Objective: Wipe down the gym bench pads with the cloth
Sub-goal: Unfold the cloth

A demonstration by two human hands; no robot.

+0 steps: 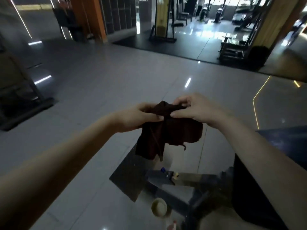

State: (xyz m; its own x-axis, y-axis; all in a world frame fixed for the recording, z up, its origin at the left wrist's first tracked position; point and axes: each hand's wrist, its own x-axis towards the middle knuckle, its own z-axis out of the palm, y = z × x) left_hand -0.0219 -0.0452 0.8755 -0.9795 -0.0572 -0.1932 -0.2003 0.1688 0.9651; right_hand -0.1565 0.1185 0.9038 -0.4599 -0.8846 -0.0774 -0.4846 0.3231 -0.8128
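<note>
**Brown cloth being held up in both hands, bench pad lying low and to the right**

Dark brown cloth (174, 130) is hanging in the air in front of the person, bunched at its top edge and drooping below the hands. Left hand (141, 117) is pinching the left part of the bunch, thumb on top. Right hand (196, 108) is pinching the right part, fingers curled over the fold. The two hands are nearly touching, so both are holding cloth and neither is free.

The cloth is touching no pad and is hanging over the grey tiled floor (99, 80) and a metal bench frame (174, 183). A dark bench pad (249, 188) is sitting below and to the right of the hands, beside the right forearm, so the right hand is the nearer one. The picture edge is cutting the pad off, so its long axis is not readable. Judging by this, wiping is not yet under way, and the next move is looking like a reach down and right.
</note>
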